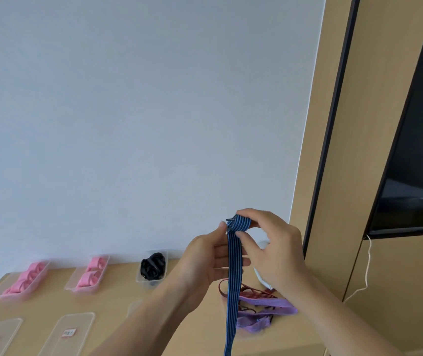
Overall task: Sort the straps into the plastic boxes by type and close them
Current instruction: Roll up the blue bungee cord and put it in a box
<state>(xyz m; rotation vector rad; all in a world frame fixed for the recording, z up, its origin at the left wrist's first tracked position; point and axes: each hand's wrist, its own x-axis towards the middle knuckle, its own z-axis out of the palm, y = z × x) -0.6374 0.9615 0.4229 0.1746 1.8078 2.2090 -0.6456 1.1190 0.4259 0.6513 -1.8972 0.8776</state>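
Both bare forearms are rising from the lower edge and meeting mid-frame. The right hand is pinching the rolled top of a blue striped strap between thumb and curled fingers. The left hand is facing it, with its thumb tip pressing beside the roll and its fingers lying behind the hanging length.

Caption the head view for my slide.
Left hand and right hand hold a rolled blue striped strap above a table where open boxes hold pink straps and black straps.
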